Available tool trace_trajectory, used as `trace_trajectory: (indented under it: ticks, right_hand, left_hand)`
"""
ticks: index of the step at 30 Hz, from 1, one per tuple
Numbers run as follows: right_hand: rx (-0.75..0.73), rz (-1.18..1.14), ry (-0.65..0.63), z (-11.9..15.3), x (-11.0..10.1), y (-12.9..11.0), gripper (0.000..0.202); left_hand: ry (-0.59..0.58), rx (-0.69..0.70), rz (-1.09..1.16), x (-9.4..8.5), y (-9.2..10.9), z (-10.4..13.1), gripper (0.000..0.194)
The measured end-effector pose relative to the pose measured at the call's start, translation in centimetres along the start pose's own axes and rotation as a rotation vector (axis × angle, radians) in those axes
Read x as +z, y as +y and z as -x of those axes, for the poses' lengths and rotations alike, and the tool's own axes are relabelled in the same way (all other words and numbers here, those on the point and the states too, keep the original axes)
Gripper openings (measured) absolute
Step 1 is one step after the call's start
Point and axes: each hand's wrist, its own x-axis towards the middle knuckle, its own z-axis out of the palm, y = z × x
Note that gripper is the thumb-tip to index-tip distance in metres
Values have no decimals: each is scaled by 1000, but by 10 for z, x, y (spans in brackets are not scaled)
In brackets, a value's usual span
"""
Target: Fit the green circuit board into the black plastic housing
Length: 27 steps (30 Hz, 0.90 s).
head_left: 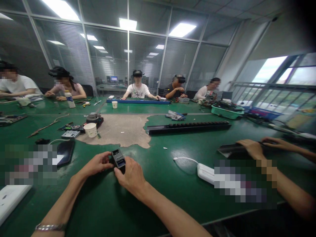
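Above the green table top, both hands hold a small dark grey box-shaped device (pixel 118 158). Its upper face has a dark recess, a row of small marks or buttons and a bluish part lower down. My left hand (pixel 100 163) pinches the device's left side with thumb and fingers. From the right, my right hand (pixel 133 174) wraps round the lower end, its thumb along the near edge. Part of the device's right side is hidden behind those fingers. What kind of device it is, I cannot make out.
A black phone (pixel 66 153) lies left, and a paper cup (pixel 91 130) stands on a brown sheet (pixel 123 128). A long black rail (pixel 187 128) lies beyond. At right are a white charger (pixel 206 172) and a co-worker's hands (pixel 250 148) on another black rail. Several people sit opposite.
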Motion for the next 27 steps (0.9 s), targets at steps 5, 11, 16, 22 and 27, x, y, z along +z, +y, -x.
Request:
trace_trajectory:
  ticks: [5,11,16,22,27]
  right_hand:
    - [-9,-64,71,-14,-28,-3,29]
    - [65,-81,172,-30,-42,32,29]
    - [153,-33,164,-24,-29,62,26]
    - [155,37,100,-18,-18,65,29]
    - [162,135,58,-15,-15,64,43]
  left_hand:
    - [1,11,-18,-1,2,1,61]
    - [6,-15,-62,-3,3,2,68]
    - [19,-17,-83,-3,5,1,65]
    - [-14,-16,-64,-1,8,0,55]
    - [-38,1,-62,-1,9,0,43]
